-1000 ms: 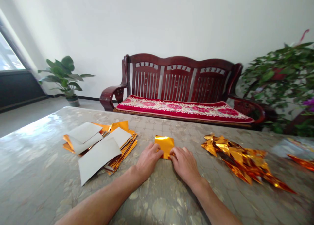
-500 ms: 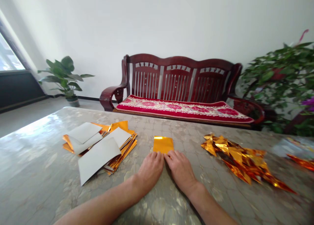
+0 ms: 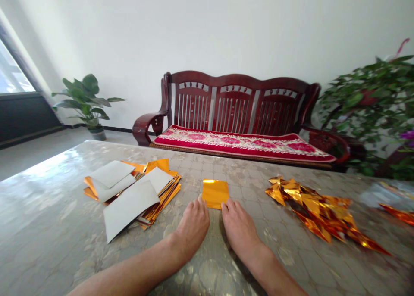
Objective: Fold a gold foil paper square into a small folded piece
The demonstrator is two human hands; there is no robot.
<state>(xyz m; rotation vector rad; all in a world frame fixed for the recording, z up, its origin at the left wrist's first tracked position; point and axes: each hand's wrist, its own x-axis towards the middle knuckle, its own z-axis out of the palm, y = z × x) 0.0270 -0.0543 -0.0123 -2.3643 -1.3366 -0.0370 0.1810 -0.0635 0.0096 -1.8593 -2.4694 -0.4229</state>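
A small sheet of gold foil paper [image 3: 215, 193] lies flat on the table, its near edge towards me. At its near left corner is my left hand [image 3: 194, 222], fingers bent and pressed together on the edge. My right hand [image 3: 238, 222] is closed in the same way at the near right corner. The fingertips on the paper are partly hidden behind the knuckles. To the left lies a loose pile of foil sheets [image 3: 131, 201], some with their white backs up. On the right, folded gold foil pieces [image 3: 312, 205] lie in a heap.
A patterned, glossy cover lies over the table [image 3: 207, 266]. At the far right edge sits a clear plastic bag [image 3: 377, 195] beside more orange foil [image 3: 399, 213]. Beyond the table stand a dark red wooden bench [image 3: 234, 100] and potted plants [image 3: 89, 100] on both sides.
My hands have moved apart along the near edge of the gold foil paper, from its middle out to the two corners. More of the sheet shows between them.
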